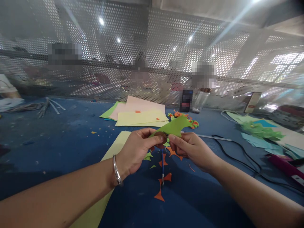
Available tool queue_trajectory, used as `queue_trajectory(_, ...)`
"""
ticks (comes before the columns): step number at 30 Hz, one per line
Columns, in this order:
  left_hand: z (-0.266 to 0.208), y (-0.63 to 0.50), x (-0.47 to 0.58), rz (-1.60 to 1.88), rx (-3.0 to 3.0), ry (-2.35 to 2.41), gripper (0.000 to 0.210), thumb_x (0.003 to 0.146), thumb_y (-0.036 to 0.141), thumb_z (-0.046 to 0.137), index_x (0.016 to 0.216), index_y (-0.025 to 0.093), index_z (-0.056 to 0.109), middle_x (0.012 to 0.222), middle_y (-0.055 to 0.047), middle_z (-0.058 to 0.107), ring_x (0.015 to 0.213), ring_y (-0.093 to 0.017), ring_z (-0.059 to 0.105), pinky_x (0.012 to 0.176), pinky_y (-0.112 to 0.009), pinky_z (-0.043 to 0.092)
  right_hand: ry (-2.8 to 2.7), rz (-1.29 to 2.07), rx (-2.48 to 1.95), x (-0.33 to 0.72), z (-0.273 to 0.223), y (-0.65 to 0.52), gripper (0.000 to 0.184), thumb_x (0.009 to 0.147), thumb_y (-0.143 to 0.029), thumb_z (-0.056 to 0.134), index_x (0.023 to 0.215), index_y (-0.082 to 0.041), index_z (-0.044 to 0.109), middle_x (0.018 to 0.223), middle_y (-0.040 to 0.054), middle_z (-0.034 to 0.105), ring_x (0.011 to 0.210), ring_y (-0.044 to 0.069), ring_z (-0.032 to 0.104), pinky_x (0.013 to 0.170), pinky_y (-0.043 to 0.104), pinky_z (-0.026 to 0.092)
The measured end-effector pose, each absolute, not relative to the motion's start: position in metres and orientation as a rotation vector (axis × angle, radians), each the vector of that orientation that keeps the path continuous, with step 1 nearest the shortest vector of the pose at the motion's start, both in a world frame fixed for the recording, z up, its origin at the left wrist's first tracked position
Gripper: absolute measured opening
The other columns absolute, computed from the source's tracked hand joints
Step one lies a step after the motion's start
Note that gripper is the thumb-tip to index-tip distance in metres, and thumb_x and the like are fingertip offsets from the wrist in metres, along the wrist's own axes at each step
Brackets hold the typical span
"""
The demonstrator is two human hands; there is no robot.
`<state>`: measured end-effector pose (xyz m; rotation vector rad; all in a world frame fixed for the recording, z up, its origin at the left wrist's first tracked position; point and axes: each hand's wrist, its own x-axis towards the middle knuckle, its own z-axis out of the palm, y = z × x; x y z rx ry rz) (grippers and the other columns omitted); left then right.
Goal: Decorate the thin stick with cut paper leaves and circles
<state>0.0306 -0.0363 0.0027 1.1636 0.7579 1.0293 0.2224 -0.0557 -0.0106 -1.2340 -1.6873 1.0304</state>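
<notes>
Left hand [136, 148], right hand [194, 148] | pinching green paper [174, 127] — long axis aslant, tip rightward

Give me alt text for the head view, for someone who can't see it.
The person's left hand and right hand hold up green paper, the left also pinching a round brown object. Orange scraps lie beneath on a blue table; pastel sheets lie beyond.

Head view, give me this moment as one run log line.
left hand: holding green paper, brown disc | right hand: holding green paper | blue table: orange scraps on top
</notes>
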Motion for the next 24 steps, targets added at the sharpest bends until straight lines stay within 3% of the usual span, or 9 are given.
queue_trajectory(9, 0.0036, -0.0370, 0.0313, 1.018, 1.134, 0.738, 0.016, 0.065, 0.023, 0.084, 0.076, 0.016, 0.075, 0.074, -0.002, 0.067, 0.071, -0.013, 0.058, 0.070, -0.027, 0.043, -1.685, 1.003, -1.247, 0.2221, -0.0102, -0.0542, 0.055, 0.090, -0.064, 0.054, 0.062, -0.017, 0.054, 0.046, -0.0075, 0.032, 0.042, 0.007, 0.028, 0.041, 0.023, 0.023)
queue_trajectory(24, 0.0035, -0.0361, 0.0329, 1.019, 1.104, 0.717, 0.011, 0.066, 0.019, 0.082, 0.075, 0.017, 0.076, 0.075, -0.001, 0.068, 0.069, -0.011, 0.057, 0.069, -0.026, 0.043, -1.698, 0.978, -1.218, 0.2206, -0.0076, -0.0553, 0.055, 0.091, -0.062, 0.053, 0.059, -0.017, 0.052, 0.045, -0.0079, 0.029, 0.042, 0.006, 0.025, 0.041, 0.023, 0.020)
